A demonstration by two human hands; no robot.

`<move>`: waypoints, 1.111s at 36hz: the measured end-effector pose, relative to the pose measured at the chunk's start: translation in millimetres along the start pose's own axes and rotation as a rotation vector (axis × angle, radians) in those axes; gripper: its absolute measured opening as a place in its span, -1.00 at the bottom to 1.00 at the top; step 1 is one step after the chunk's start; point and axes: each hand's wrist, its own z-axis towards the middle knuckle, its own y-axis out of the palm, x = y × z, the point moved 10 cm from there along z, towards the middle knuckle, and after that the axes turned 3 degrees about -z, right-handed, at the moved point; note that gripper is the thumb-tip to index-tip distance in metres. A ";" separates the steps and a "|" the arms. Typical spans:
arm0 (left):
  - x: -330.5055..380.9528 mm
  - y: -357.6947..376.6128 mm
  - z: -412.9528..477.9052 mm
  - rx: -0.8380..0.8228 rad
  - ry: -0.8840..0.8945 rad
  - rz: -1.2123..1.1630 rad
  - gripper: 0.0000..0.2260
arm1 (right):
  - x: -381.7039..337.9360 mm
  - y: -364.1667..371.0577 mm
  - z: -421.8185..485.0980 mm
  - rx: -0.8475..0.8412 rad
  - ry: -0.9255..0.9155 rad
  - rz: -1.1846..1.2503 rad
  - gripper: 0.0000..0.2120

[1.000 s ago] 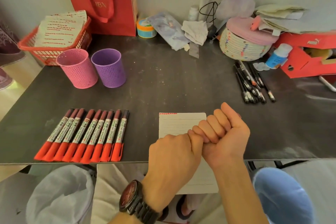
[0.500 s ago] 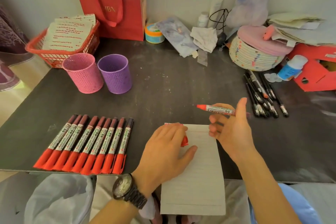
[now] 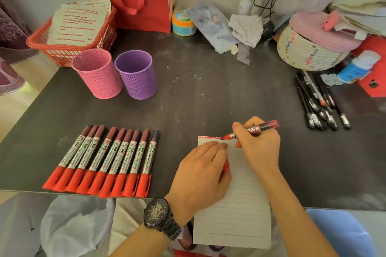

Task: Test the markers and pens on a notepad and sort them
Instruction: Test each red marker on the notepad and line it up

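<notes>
Right hand: the right hand [image 3: 258, 148] grips an uncapped red marker [image 3: 253, 129], fingers curled round the barrel. The tip touches the notepad's far edge, at the end of a band of red scribbles.
Left hand: the left hand [image 3: 200, 175], a wristwatch [image 3: 159, 214] on its wrist, lies on the upper left part of the notepad. Its fingers are bent and a red cap [image 3: 226, 166] is tucked under the thumb side.
Notepad: the lined notepad [image 3: 231, 210] lies across the near edge of the dark table [image 3: 198, 98], its lower half hanging off over the person's lap.
Markers: a row of capped red markers [image 3: 104, 160] lies side by side to the left, caps reaching the near table edge.
Pens: a bunch of black pens [image 3: 319, 102] lies well to the right, near the woven basket [image 3: 302, 52].
Cups: a pink mesh cup [image 3: 97, 74] and a purple mesh cup [image 3: 135, 75] stand upright, just beside each other, at the back left in front of a red plastic basket [image 3: 62, 48].
Open room: bare tabletop spreads between the cups, the pens and the notepad. The back edge along the wall is crowded.
Change: half a second ago the marker was held clear of the paper, beyond the pad. Now its tip is down on the top line. The left hand stays on the pad with the cap.
</notes>
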 end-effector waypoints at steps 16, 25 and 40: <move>0.0 -2.0 1.4 -0.004 -0.010 -0.004 -0.75 | -1.5 -0.8 2.2 0.018 -0.034 0.002 -0.77; -1.4 -0.2 1.2 0.000 -0.016 -0.003 -0.81 | -2.2 0.9 2.8 0.013 -0.050 -0.018 -0.75; -1.2 -0.7 1.4 -0.019 -0.026 0.007 -0.77 | -5.1 0.2 2.3 0.016 -0.062 -0.018 -0.73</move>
